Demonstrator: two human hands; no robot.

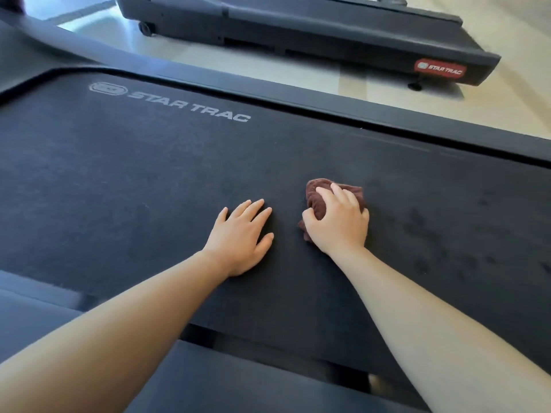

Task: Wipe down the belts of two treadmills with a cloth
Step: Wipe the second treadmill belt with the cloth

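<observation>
A dark treadmill belt (149, 180) with a pale STAR TRAC logo fills most of the view. My right hand (338, 225) grips a bunched dark red-brown cloth (317, 201) and holds it down on the belt near the middle. Beside it on the left, my left hand (241, 236) lies flat on the belt with straight fingers, a short gap from the cloth. A second treadmill (328, 34) stands across the floor at the top, its belt mostly out of view.
The belt's far side rail (387, 114) runs diagonally across the view, with pale floor (268, 64) between the two machines. The near side rail (208, 377) lies under my forearms. Darker smudges mark the belt at the right (441, 239).
</observation>
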